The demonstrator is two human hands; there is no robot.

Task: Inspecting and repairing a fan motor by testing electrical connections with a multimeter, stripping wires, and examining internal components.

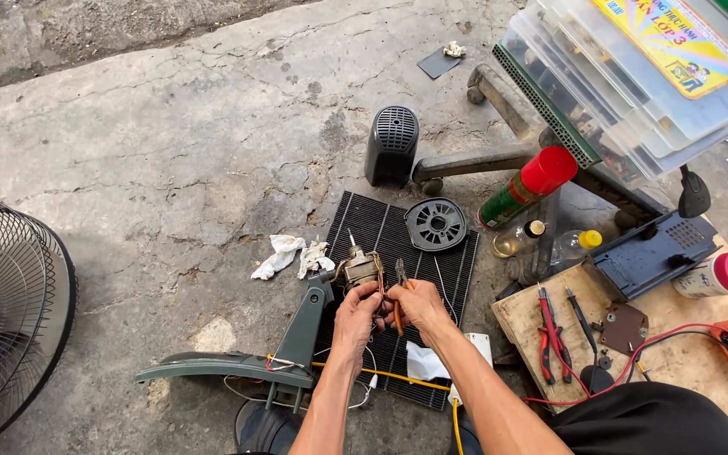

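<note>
Left hand (355,313) is gripping the fan motor (361,270) on the black grille (457,278), right hand (419,305) is closed around orange pliers (399,295); motor's probably heavy, rigid, wires fragile, so hold the metal body

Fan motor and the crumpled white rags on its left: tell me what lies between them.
Almost nothing: between the fan motor and the white rags the head view shows only the black ribbed mat's edge and bare concrete.

Bare fan motor (361,268) with upright shaft atop green stand (301,333), orange-handled pliers (398,291) at its wires.
</note>
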